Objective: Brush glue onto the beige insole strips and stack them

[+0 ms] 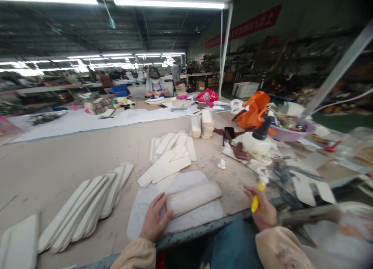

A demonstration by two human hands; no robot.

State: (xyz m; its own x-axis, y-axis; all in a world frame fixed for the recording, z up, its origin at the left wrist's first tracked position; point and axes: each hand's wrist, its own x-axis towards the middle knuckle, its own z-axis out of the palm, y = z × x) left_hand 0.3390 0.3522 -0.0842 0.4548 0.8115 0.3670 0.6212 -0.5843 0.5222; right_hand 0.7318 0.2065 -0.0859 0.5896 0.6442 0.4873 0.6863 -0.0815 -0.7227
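A long cream panel with rounded corners lies on a white sheet near the table's front edge. My left hand rests by the panel's left end, fingers spread, with the thumb and fingertips against its edge. To the right of the panel, my right hand is closed around a yellow-handled brush, held above the table edge; its whitish head is blurred. Just beyond the sheet is a loose heap of similar cream strips.
Fanned stacks of cream strips cover the left side. Two upright piles stand farther back. At right are a white bottle with a black nozzle, an orange bag and a lilac basin. A person sits across the table.
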